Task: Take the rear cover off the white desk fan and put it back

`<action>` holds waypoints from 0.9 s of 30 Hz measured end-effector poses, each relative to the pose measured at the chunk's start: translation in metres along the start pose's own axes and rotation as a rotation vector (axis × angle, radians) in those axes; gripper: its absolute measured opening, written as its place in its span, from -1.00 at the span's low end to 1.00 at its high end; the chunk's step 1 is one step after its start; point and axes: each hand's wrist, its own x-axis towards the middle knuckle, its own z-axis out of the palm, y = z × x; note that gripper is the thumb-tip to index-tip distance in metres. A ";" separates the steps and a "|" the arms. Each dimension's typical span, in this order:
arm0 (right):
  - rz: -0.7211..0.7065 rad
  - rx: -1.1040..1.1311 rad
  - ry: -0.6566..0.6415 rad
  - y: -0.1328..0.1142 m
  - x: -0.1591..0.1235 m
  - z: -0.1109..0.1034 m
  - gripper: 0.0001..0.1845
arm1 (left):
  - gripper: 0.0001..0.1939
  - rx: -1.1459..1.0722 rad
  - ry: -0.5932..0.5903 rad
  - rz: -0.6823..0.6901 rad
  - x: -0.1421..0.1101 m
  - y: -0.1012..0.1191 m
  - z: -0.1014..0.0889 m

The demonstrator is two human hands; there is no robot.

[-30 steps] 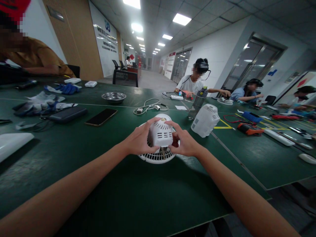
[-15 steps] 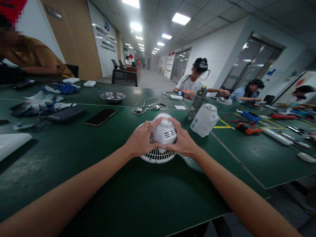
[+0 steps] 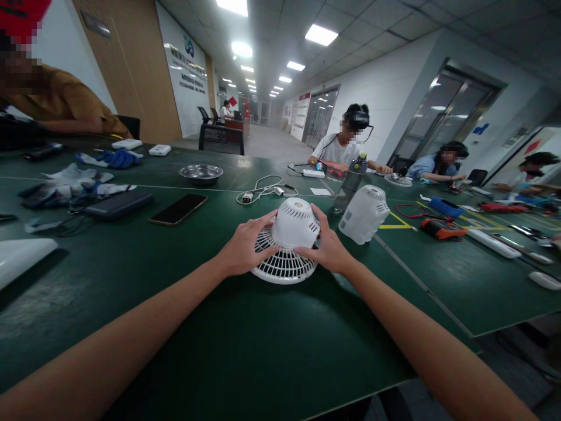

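Note:
In front of me on the green table lies a white fan head (image 3: 294, 225), with its round slotted grille (image 3: 284, 272) down and the domed, vented motor housing on top. My left hand (image 3: 246, 248) grips it from the left, thumb on the grille near the housing's base. From the right, my right hand (image 3: 329, 248) holds it, fingers along the housing and thumb at the lower front edge. Some fingertips are hidden behind the housing. Just to the right stands a white plastic piece with vents (image 3: 364, 214), apart from my hands.
Beyond the fan lie a white cable (image 3: 267, 190) and a metal bowl (image 3: 200, 173). To the left are a phone (image 3: 179, 209), a dark case (image 3: 118, 204) and gloves (image 3: 74, 184). A bottle (image 3: 348, 187) and an orange multimeter (image 3: 442, 228) are on the right. Other people sit around the table.
The fan head has turned under my hands, so its side slots now face further right. Both hands have spread slightly apart, showing more of the housing and grille.

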 end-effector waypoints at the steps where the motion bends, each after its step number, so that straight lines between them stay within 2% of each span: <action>1: -0.006 0.006 -0.002 0.001 0.000 0.000 0.23 | -0.12 -0.002 -0.004 0.003 0.000 -0.001 -0.001; 8: -0.034 0.004 -0.005 0.008 0.001 -0.002 0.22 | -0.21 0.007 -0.027 0.001 0.000 0.000 -0.002; 11: -0.024 0.005 -0.012 0.010 0.001 -0.002 0.21 | -0.28 0.087 0.023 -0.025 0.005 -0.009 -0.012; 13: -0.020 0.021 -0.023 0.010 0.001 -0.002 0.19 | -0.32 0.178 0.140 -0.105 0.005 -0.029 -0.026; 15: -0.015 0.040 -0.029 0.011 0.000 -0.002 0.18 | -0.28 0.291 0.301 -0.268 -0.004 -0.062 -0.046; 16: -0.012 0.049 -0.031 0.011 0.000 -0.002 0.17 | -0.25 0.344 0.345 -0.353 -0.012 -0.081 -0.057; 19: -0.004 0.067 -0.029 0.011 0.000 -0.001 0.17 | -0.05 0.428 0.280 -0.603 -0.042 -0.138 -0.086; 21: -0.005 0.072 -0.024 0.011 0.000 -0.001 0.17 | 0.13 0.386 0.202 -0.781 -0.057 -0.166 -0.097; 23: -0.012 0.075 -0.023 0.012 0.000 -0.001 0.16 | 0.20 0.349 0.163 -0.833 -0.063 -0.182 -0.102; 24: -0.016 0.075 -0.025 0.012 0.000 -0.001 0.16 | 0.17 0.344 0.166 -0.838 -0.062 -0.186 -0.103; 27: -0.010 0.077 -0.023 0.013 0.001 0.000 0.16 | 0.15 0.286 0.171 -0.914 -0.048 -0.185 -0.107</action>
